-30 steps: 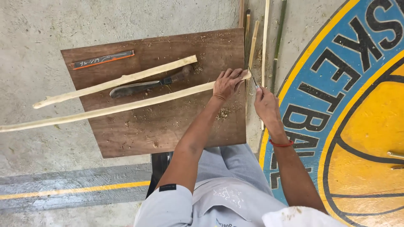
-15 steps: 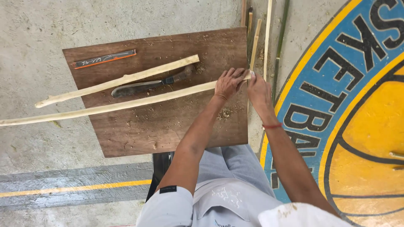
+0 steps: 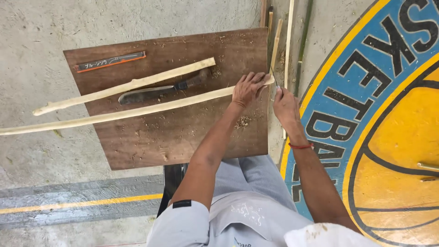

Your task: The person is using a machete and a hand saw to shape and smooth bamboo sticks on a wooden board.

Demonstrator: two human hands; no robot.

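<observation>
My left hand presses down on the right end of a long peeled pale stick, which lies across a brown plywood board and reaches past its left edge. Just right of that end, off the board's edge, my right hand pinches a thin dark blade-like tool whose tip meets the stick's end. A shorter peeled stick lies above the long one. Between the two rests a large knife with a dark handle.
A flat dark bar with an orange edge lies at the board's top left. Thin pale strips and a green stem lie on the concrete right of the board. A blue and yellow painted floor marking fills the right side. Wood shavings dot the board.
My right hand has moved up and closer to the stick's end, bringing the thin tool against it. My left hand has stayed on the stick.
</observation>
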